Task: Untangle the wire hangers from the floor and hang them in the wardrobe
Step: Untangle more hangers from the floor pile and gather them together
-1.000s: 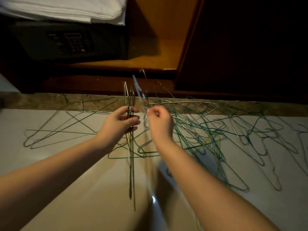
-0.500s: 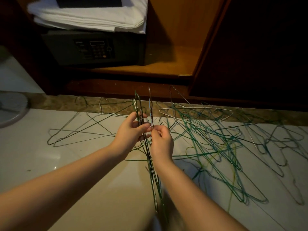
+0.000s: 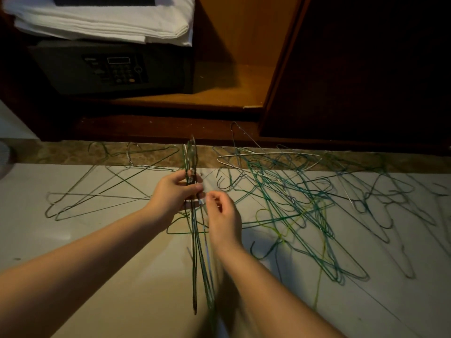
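Hands, two of them, meet over a pale tiled floor. The left hand grips one upright bundle of thin green and pale wire hangers just below the hooks, thumb pressed across the necks. Its strands overlap too closely to count; at least four run down toward the camera. The right hand sits just right of the bundle, fingers curled.

Two loose groups lie on the floor: a sparse spread of dark wire hangers to the left and a dense green, grey and yellow tangle of hangers to the right, reaching onto the brown marble threshold. Neither can be counted. Behind stands the open wooden wardrobe, holding one black keypad safe with one stack of folded white linen on top.

Half a second ago the right hand pinched a separate hanger upright beside the bundle; now that wire sits in with the bundle, and the hand has dropped lower and to the right.

Blur smears the right fingertips, so I cannot tell whether they pinch a strand. The dark wardrobe door shows almost no detail, and a round grey object is cut off at the left edge.
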A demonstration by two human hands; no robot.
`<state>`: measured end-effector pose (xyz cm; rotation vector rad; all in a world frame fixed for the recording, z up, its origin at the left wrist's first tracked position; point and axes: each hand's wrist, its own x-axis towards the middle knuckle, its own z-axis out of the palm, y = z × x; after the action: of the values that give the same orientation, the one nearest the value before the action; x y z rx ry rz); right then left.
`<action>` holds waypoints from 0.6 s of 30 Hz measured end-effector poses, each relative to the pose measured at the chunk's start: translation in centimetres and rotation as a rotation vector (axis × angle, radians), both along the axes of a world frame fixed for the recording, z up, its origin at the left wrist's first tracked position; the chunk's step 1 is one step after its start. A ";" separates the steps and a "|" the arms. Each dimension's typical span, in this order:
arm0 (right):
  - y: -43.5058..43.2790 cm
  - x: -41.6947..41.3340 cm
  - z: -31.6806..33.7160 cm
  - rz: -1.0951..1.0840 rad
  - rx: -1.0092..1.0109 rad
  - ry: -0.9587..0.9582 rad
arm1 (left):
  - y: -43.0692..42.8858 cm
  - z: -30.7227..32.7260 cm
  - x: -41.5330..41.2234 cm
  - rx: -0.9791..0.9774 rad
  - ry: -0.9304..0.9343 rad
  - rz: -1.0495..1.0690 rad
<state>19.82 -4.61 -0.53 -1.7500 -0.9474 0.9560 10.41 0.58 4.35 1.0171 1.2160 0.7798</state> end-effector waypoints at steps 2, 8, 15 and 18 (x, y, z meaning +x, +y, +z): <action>-0.1 2.5 -1.5 -0.082 -0.073 -0.126 | -0.2 -0.3 0.4 -0.021 0.015 0.006; -2.6 11.1 -5.9 -0.258 -0.530 -0.453 | -0.5 -0.9 1.1 -0.033 0.050 -0.001; -4.5 14.7 -7.9 0.045 -0.633 -0.352 | -0.6 -0.8 3.1 -0.027 0.072 -0.072; -4.2 14.9 -8.7 0.022 -0.604 -0.348 | -0.7 -0.8 3.9 -0.033 0.081 -0.075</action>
<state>34.74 -8.77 -9.28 -2.4792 -0.9509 1.0406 14.34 -0.14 3.50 1.0692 1.2491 0.6635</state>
